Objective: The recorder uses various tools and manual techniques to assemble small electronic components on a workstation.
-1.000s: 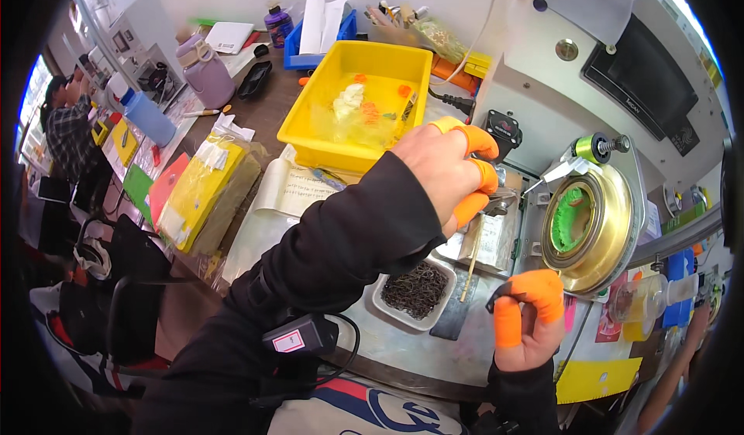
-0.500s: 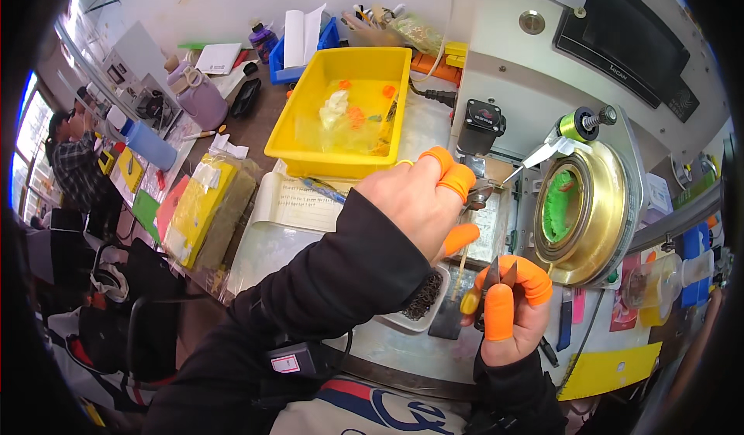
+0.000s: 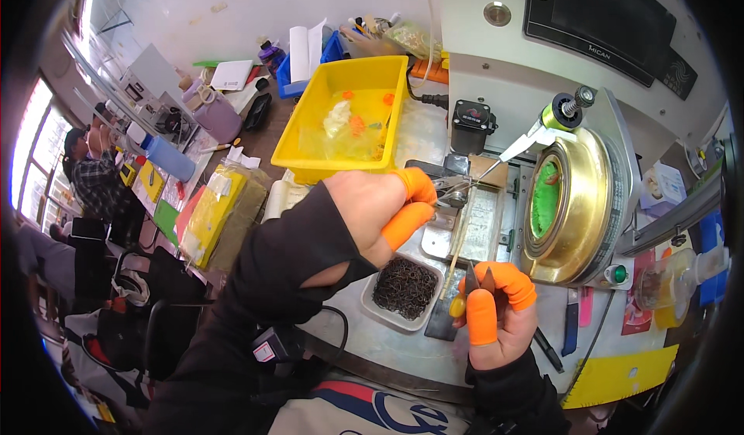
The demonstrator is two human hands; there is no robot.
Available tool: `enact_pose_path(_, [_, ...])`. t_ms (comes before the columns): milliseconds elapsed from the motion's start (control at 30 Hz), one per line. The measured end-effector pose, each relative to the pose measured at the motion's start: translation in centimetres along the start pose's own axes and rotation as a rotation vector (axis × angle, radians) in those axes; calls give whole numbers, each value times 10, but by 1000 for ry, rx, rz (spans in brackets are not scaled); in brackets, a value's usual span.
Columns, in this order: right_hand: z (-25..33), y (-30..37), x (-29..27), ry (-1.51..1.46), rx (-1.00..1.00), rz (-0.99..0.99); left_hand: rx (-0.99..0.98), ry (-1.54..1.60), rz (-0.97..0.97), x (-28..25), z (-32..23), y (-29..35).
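My left hand [image 3: 370, 206], with orange finger covers, closes around a slim metal tool [image 3: 443, 190] that looks like tweezers. The tool's far end meets a small round metal fixture [image 3: 458, 197] on the machine. Lower right, my right hand [image 3: 502, 311], also in orange covers, grips pliers [image 3: 477, 278] with dark pointed jaws; the jaws point up and stand apart. A bit of yellow handle shows beside the fingers. Between the hands runs a thin pale stick [image 3: 459, 243], over a rectangular metal tray [image 3: 483, 220]. A white dish [image 3: 415, 325] of small dark curled pieces lies below my left hand.
A machine with a brass wheel [image 3: 583, 216], green brush-like ring [image 3: 545, 202] and dark screen [image 3: 601, 20] stands on the right. A yellow bin [image 3: 292, 156] sits behind my left hand. A blue-handled knife [image 3: 571, 323] lies at right. Another person [image 3: 97, 175] sits far left.
My left hand has drawn left and down, and its fingers have come together. More of the dish and metal tray shows. My right hand still holds the pliers; the whole view has shifted slightly.
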State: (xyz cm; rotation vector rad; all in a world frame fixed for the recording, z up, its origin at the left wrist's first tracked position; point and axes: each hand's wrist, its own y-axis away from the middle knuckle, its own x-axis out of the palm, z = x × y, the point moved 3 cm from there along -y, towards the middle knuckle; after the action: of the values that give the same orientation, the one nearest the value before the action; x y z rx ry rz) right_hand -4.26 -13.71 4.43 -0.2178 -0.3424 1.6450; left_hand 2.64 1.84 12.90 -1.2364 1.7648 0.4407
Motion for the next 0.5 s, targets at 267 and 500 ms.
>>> enact_pose_path(267, [1, 1, 3, -318, 212, -106, 225, -420, 98, -21, -8, 4])
enact_pose_path(500, [-3, -19, 17, -531, 462, 3, 24, 854, 13, 0, 9, -30])
